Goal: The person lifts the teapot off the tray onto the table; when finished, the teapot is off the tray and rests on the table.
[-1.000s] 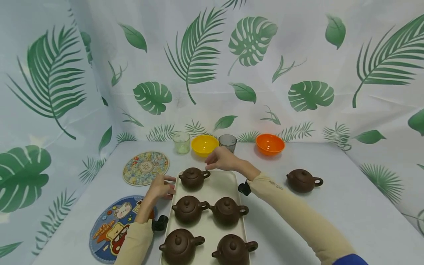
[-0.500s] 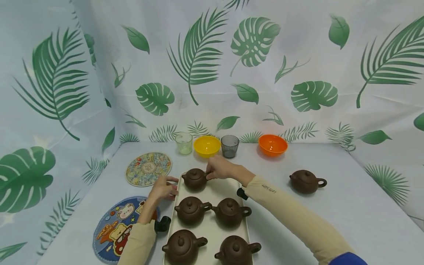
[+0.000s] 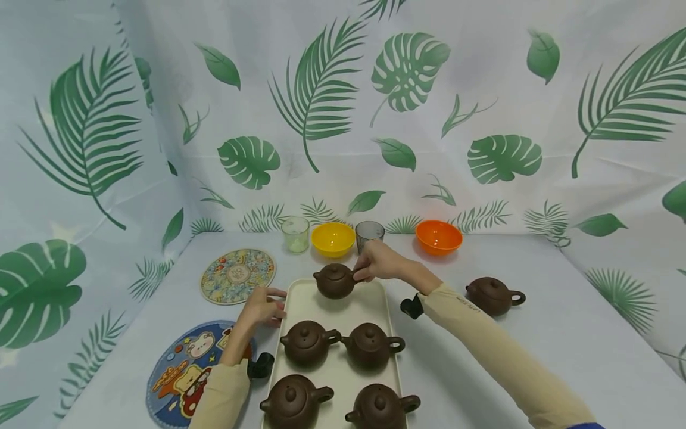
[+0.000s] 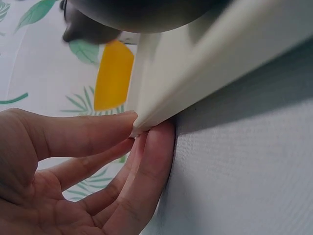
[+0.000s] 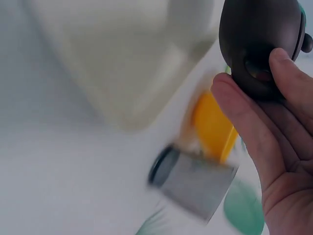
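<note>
My right hand point(image 3: 380, 262) pinches the handle of a small dark brown teapot point(image 3: 334, 281), raised over the far end of a cream tray point(image 3: 300, 298). Its handle point(image 5: 257, 85) sits between thumb and fingers in the right wrist view. At the tray's far left side, my left hand point(image 3: 261, 307) pinches the rim, with the thumb and fingertips on the tray edge point(image 4: 161, 100). Four-sided and long, the tray also bears several like teapots, among them a middle left one point(image 3: 306, 344), a middle right one point(image 3: 368, 345) and a near left one point(image 3: 292, 402).
Another brown teapot point(image 3: 492, 296) stands on the table to the right. Along the back are a green glass point(image 3: 295, 234), a yellow bowl point(image 3: 333, 240), a grey glass point(image 3: 370, 231) and an orange bowl point(image 3: 439, 238). A floral round mat point(image 3: 236, 277) and a blue cartoon mat point(image 3: 184, 369) lie left.
My right hand has come down to the far teapot, taken its handle and lifted it up and to the right. My left hand stays at the tray's edge.
</note>
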A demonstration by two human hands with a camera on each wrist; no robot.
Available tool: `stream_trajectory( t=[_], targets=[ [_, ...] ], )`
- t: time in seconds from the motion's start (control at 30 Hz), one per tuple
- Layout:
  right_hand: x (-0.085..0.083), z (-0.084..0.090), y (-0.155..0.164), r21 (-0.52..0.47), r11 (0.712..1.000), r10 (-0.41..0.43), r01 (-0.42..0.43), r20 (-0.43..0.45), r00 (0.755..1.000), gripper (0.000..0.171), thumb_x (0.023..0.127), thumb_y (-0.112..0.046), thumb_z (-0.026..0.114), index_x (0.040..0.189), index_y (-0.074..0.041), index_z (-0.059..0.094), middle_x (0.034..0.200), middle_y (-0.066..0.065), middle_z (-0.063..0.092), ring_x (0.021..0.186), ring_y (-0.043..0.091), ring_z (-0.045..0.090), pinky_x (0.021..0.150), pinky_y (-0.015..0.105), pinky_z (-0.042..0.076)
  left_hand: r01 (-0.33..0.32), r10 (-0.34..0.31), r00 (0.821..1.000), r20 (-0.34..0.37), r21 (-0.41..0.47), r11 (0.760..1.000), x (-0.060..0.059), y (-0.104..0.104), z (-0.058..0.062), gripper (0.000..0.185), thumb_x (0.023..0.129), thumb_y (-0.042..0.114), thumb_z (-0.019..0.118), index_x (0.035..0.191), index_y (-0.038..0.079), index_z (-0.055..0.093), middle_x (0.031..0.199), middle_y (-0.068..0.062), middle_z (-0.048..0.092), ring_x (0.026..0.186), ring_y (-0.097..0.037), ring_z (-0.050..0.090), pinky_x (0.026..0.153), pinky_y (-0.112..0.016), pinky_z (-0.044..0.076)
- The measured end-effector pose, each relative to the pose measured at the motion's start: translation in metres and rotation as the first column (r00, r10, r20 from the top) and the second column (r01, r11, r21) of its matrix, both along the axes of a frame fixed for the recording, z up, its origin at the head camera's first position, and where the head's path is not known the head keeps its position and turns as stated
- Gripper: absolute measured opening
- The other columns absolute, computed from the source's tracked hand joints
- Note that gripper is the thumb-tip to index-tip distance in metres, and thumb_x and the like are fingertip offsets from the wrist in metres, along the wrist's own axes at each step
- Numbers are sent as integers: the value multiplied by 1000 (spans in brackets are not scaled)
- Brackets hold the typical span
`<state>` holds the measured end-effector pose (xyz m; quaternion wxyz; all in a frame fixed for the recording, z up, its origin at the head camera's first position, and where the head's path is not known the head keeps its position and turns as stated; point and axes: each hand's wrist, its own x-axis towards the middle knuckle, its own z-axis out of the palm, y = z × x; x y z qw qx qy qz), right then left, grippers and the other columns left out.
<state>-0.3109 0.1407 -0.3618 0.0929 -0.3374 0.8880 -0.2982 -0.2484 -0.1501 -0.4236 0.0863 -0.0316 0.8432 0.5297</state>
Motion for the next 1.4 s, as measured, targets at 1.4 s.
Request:
stream_trajectory(
  t=[1.4],
  targets=[
    [25,-25,155,-33,979,-198,199,23,980,22,79,-8,77,95,7,74,81,10,74,71,17,69,65,26,59,-15,14,1000,25,43,999,-2,0,-2,41,75,-17,66,115,-11,62,82,-18,63,59,-19,62,55,-34,59]
  ],
)
